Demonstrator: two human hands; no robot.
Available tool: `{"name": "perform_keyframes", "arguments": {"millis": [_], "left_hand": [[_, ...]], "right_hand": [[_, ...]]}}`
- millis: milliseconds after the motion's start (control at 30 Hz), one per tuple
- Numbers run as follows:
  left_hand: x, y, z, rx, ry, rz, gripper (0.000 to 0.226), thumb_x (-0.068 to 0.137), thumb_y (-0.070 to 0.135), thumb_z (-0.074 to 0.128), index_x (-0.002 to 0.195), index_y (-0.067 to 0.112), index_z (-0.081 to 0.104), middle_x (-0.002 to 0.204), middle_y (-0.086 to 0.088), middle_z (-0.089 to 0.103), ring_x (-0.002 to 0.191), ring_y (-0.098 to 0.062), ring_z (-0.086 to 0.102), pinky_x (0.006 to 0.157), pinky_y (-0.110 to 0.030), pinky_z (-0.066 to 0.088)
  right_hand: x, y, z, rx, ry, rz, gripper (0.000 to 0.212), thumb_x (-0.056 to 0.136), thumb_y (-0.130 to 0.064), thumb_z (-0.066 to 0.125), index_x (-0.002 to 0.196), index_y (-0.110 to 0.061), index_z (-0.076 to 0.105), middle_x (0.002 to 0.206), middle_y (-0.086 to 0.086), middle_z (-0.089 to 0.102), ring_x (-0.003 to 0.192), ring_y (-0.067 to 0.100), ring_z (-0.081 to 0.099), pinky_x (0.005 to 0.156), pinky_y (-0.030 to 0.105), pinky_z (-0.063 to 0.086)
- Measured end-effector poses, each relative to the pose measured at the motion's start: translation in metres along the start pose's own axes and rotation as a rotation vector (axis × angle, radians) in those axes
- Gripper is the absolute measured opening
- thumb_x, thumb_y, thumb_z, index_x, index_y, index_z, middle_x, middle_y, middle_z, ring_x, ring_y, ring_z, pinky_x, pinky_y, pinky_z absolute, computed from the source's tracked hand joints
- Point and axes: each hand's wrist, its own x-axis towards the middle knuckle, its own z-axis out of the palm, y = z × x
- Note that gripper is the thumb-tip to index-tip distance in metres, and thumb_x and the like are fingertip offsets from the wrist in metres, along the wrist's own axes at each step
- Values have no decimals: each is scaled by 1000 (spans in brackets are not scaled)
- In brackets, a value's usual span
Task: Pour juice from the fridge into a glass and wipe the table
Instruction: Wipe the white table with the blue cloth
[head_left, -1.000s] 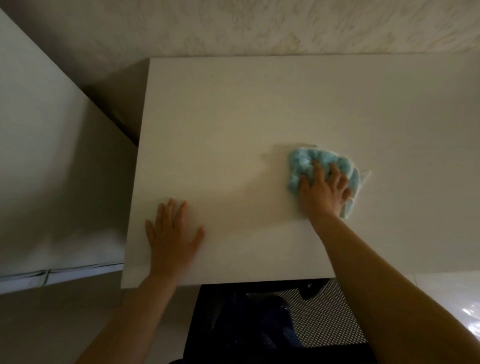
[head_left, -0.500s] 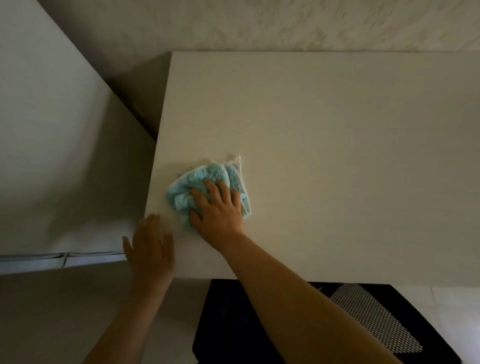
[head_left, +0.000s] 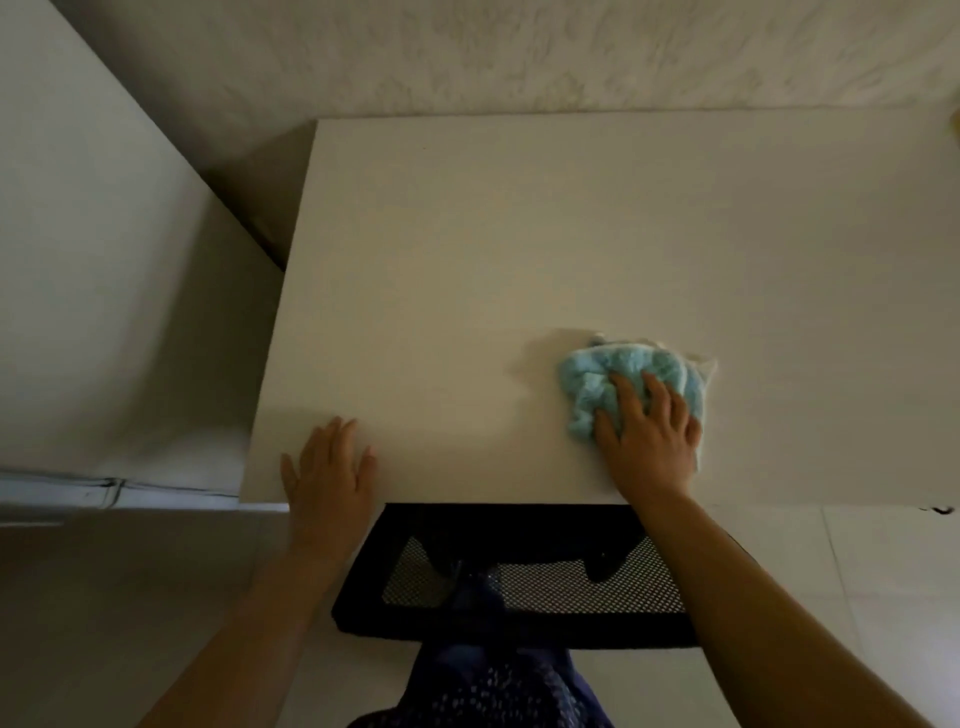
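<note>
A crumpled light blue cloth (head_left: 628, 374) lies on the white table (head_left: 519, 249), near its front edge and right of the middle. My right hand (head_left: 649, 441) presses flat on the cloth with its fingers spread over it. My left hand (head_left: 327, 467) rests flat on the table's front left corner, fingers straight. No juice, glass or fridge is in view.
A black mesh chair (head_left: 519, 587) stands tucked under the table's front edge, right before me. A pale wall or cabinet side (head_left: 104, 260) runs along the left of the table. A textured wall (head_left: 571, 52) backs the table. A small yellowish object (head_left: 955, 122) peeks in at the far right.
My right hand swept the cloth from the table's left edge back to the right. My left hand slid further onto the corner and lies flat there.
</note>
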Motion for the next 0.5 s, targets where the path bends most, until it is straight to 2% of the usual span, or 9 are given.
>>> {"name": "perform_keyframes", "arguments": {"millis": [100, 267, 367, 500], "left_hand": [[-13, -6, -5, 23, -44, 11, 48, 100, 31, 36, 144, 12, 36, 154, -9, 29, 144, -26, 19, 116, -52, 2], [-22, -30, -18, 36, -42, -4, 48, 99, 33, 36, 143, 13, 37, 153, -8, 32, 143, -24, 21, 115, -52, 6], [-20, -44, -24, 15, -37, 21, 48, 100, 34, 37, 142, 12, 38, 151, -7, 34, 142, -24, 24, 115, -53, 6], [-15, -64, -36, 102, -57, 95, 73, 89, 54, 11, 142, 13, 40, 151, -6, 34, 143, -24, 24, 114, -53, 8]], "right_hand": [[-8, 11, -3, 3, 51, 90, 55, 87, -53, 39, 137, -32, 35, 147, 9, 29, 133, 31, 20, 107, 49, 19], [-15, -32, 6, 87, 63, 226, 52, 88, -48, 41, 136, -28, 36, 145, 12, 28, 129, 34, 20, 104, 55, 18], [-30, -79, 17, 83, 14, 164, 55, 86, -50, 41, 137, -30, 35, 148, 12, 27, 132, 35, 18, 105, 54, 16], [-58, -158, 39, 85, -59, 0, 56, 86, -51, 41, 139, -33, 34, 149, 11, 27, 135, 35, 17, 106, 53, 14]]}}
